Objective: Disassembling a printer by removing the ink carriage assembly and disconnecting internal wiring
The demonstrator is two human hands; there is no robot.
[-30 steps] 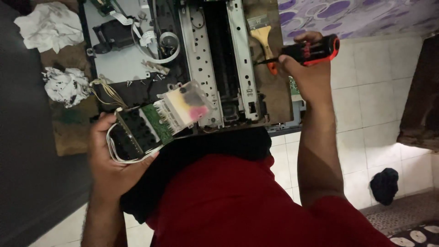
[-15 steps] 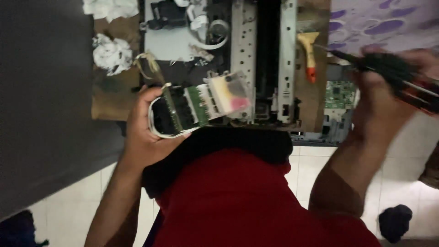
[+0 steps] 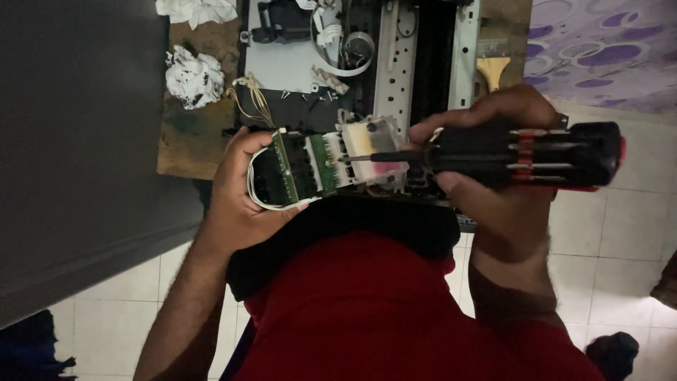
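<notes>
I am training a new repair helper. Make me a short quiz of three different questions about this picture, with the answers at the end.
1. True or false: the left hand holds the carriage part with the green circuit board.
2. Which tool is in the right hand? A) a paintbrush B) a black and red screwdriver C) pliers
3. Fill in: the crumpled, ink-stained tissue lies on the brown ____ beside the opened printer.

Key
1. True; the fingers wrap around it and its white ribbon cable.
2. B; the screwdriver points its tip at the carriage part. The paintbrush lies on the bench behind.
3. Board.
</notes>
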